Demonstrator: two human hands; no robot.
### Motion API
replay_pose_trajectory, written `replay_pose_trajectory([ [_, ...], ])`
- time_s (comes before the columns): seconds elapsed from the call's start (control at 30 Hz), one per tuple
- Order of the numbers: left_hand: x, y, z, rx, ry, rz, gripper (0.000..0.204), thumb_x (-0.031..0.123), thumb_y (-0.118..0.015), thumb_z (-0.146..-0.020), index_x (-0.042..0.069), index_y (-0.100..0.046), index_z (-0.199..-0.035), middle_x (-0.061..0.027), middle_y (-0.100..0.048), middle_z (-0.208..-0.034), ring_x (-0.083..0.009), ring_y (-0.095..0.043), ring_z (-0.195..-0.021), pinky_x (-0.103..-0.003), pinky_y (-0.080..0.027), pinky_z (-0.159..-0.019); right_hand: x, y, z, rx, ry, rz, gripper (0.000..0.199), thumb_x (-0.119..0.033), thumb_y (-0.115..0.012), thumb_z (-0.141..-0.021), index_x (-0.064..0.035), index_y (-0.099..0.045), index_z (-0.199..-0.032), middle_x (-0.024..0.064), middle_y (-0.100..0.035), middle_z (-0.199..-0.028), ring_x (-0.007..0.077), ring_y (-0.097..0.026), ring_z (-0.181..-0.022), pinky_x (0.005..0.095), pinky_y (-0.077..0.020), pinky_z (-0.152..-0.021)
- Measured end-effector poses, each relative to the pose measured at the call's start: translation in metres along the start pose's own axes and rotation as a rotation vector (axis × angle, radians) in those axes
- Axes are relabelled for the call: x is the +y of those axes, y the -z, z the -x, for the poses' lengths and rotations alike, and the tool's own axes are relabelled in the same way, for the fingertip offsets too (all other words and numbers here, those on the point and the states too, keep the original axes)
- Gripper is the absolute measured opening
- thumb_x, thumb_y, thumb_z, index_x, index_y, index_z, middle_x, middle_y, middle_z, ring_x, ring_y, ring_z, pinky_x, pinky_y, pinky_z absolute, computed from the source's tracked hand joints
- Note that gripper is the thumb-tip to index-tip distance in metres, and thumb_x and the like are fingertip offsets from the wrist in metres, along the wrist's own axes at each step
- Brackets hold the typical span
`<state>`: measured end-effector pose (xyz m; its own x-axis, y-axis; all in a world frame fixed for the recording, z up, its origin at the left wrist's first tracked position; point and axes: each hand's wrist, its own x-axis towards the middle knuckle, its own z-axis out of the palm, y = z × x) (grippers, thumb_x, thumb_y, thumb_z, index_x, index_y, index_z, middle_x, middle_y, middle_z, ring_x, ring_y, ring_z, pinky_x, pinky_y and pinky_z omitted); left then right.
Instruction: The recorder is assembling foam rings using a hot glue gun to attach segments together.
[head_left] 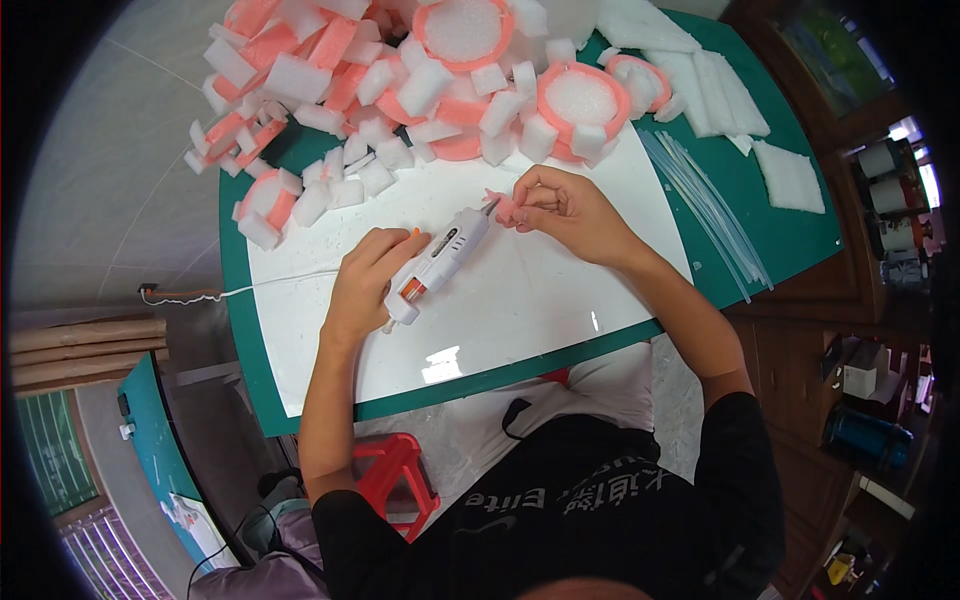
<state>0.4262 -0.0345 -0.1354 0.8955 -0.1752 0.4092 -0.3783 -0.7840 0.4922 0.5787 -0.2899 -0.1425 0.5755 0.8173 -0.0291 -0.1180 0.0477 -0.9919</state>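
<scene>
My left hand (368, 280) is wrapped round the grip of a white hot glue gun (443, 257), which points up and to the right. Its dark nozzle tip is at a small pink piece (506, 211), touching it or very close. Between the fingertips of my right hand (570, 208) that pink piece is pinched; its exact kind is too small to make out. Both hands are over a white board (540, 310) that lies on a green table mat (262, 372).
Pink foam rings (583, 108) and white foam blocks (303, 77) are heaped along the far side. Clear glue sticks (705, 210) and white foam sheets (725, 90) lie at the right. A white cord (270, 281) runs left. A red stool (397, 478) stands below the table.
</scene>
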Motion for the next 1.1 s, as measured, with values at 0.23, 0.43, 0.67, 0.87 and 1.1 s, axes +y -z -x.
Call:
replay_pose_trajectory([
  [0.23,-0.0017,-0.0008,0.0010,0.005,-0.007,-0.013,0.044,0.010,-0.072,-0.068,0.001,-0.067,-0.111,-0.0157,-0.064,-0.101,-0.0308,-0.062,-0.086,-0.035,-0.051,-0.074,0.0021,0.0004,-0.0008,0.015,0.023,0.007,0.011,-0.003,-0.060,-0.095,-0.0002,-0.054,-0.103,0.0102,-0.071,-0.098,0.0142,-0.066,-0.093,0.0285,-0.0524,-0.083],
  [0.43,-0.0033,-0.0018,0.0012,0.005,-0.010,-0.014,0.044,0.011,-0.073,-0.068,0.000,-0.067,-0.111,-0.0159,-0.064,-0.101,-0.0312,-0.062,-0.087,-0.036,-0.051,-0.074,-0.0007,-0.0022,0.0003,0.039,0.057,0.038,0.020,-0.005,-0.060,-0.096,-0.0022,-0.048,-0.113,0.0111,-0.071,-0.097,0.0146,-0.067,-0.091,0.0283,-0.0536,-0.082],
  [0.67,-0.0030,-0.0017,0.0014,0.006,-0.011,-0.014,0.044,0.012,-0.073,-0.068,0.000,-0.067,-0.110,-0.0159,-0.064,-0.101,-0.0312,-0.062,-0.087,-0.036,-0.051,-0.075,-0.0041,-0.0049,0.0010,0.070,0.055,0.076,0.021,-0.006,-0.060,-0.097,-0.0029,-0.047,-0.114,0.0116,-0.071,-0.098,0.0145,-0.067,-0.091,0.0284,-0.0539,-0.081],
  [0.87,-0.0025,-0.0006,0.0009,0.007,-0.012,0.001,0.044,0.010,-0.072,-0.068,0.000,-0.067,-0.111,-0.0155,-0.064,-0.101,-0.0306,-0.062,-0.086,-0.035,-0.051,-0.074,-0.0027,-0.0047,0.0012,0.076,0.078,0.062,0.020,-0.005,-0.060,-0.097,-0.0026,-0.048,-0.113,0.0115,-0.071,-0.098,0.0143,-0.067,-0.091,0.0281,-0.0535,-0.081],
  [1.1,-0.0019,-0.0009,0.0008,0.000,-0.018,-0.003,0.045,0.009,-0.071,-0.067,0.000,-0.067,-0.111,-0.0153,-0.064,-0.101,-0.0303,-0.062,-0.086,-0.036,-0.051,-0.073,-0.0021,-0.0041,0.0006,0.081,0.070,0.056,0.019,-0.004,-0.059,-0.097,-0.0022,-0.048,-0.112,0.0118,-0.071,-0.098,0.0145,-0.067,-0.091,0.0279,-0.0534,-0.081],
])
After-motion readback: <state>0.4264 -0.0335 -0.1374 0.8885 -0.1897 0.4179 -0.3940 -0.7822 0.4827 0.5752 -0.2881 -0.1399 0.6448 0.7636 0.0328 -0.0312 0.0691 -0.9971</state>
